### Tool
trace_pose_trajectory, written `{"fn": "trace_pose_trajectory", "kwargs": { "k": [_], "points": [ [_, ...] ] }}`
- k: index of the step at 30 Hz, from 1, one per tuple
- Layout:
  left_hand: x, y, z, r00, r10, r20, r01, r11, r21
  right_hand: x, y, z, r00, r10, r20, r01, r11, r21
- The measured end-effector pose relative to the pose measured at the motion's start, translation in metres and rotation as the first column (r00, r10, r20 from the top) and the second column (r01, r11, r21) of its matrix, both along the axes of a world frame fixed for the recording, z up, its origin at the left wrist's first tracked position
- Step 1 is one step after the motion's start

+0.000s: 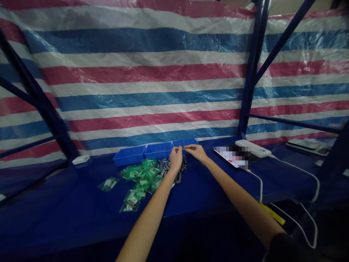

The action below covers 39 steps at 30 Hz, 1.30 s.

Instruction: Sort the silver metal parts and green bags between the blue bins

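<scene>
My left hand (176, 158) is over the near edge of the right-hand blue bin (192, 141), its fingers drawn together; whatever is between them is too small to name. Close beside it, my right hand (198, 152) pinches with thumb and fingertips pointing left, at a tiny item I cannot make out. Below the hands lies a pile of small dark cylindrical pieces (178, 177), partly hidden by my left hand and forearm. Left of the pile, several small clear and green plastic bags (143, 178) with small parts inside are heaped on the blue table (89, 207).
Two more blue bins, the middle bin (158, 149) and the left bin (130, 154), stand in the same row. At right lie a phone (227, 157), a white power bank (253, 148) and white cables (300, 168). A small white box (80, 159) sits at left. Blue posts (249, 83) frame a striped sheet (152, 72).
</scene>
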<state>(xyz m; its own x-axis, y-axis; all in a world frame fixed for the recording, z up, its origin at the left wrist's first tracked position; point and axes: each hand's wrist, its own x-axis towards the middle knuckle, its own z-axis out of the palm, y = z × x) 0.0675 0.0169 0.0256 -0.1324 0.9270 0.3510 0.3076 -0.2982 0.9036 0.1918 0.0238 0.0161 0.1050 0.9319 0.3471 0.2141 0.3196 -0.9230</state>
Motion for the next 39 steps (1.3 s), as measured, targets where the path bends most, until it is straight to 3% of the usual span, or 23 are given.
{"fn": "trace_pose_trajectory", "kwargs": {
  "k": [6,14,24,35,39],
  "points": [
    [0.000,-0.002,0.001,0.998,-0.060,-0.022,0.061,0.997,0.052,-0.004,-0.008,0.006,0.986,0.070,-0.151,-0.082,0.994,-0.075],
    [0.001,-0.005,0.003,0.999,-0.043,-0.003,0.043,0.999,0.025,-0.004,-0.004,-0.001,0.956,0.163,-0.245,-0.173,0.985,-0.020],
    [-0.001,-0.005,0.002,0.996,-0.083,-0.033,0.084,0.996,0.043,-0.005,-0.004,0.003,0.977,0.069,-0.200,-0.083,0.995,-0.063],
    [-0.001,0.003,-0.001,0.998,-0.004,0.067,0.004,1.000,-0.005,0.005,0.006,-0.003,0.989,-0.078,-0.124,0.060,0.988,-0.142],
    [0.000,0.002,-0.003,0.997,-0.026,0.066,0.027,1.000,-0.003,0.005,0.006,-0.003,0.983,-0.061,-0.171,0.036,0.988,-0.147]
  ]
}}
